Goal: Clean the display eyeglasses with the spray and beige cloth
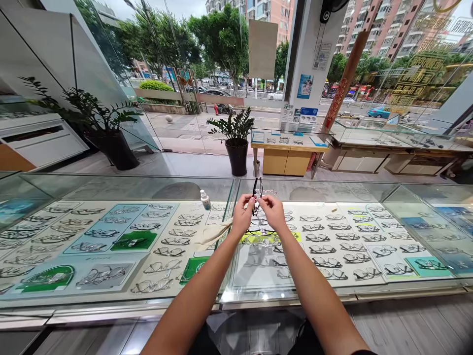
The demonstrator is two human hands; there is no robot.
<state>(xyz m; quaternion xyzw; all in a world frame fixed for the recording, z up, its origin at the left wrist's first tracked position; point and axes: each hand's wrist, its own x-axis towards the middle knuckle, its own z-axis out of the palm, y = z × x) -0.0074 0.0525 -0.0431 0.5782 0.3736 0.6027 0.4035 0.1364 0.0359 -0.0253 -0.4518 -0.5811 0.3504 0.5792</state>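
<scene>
A dark-framed pair of glasses [254,186] is held upright above the glass counter, between both hands. My left hand [243,214] is closed on its left side, fingers pinched around the frame. From the right, my right hand [272,212] also pinches the frame, its fingertips close to those of the left. Below and left of my left hand, a pale cloth [211,233] lies on the counter top. Behind the cloth stands a small white bottle [205,199] with a label. Parts of the glasses are hidden by the fingers.
Rows of glasses fill the glass display counter [334,246] on both sides of my arms. Beyond it stand a potted plant [237,148], a wooden display table [284,160] and a second potted plant [114,143] at the left, before large windows.
</scene>
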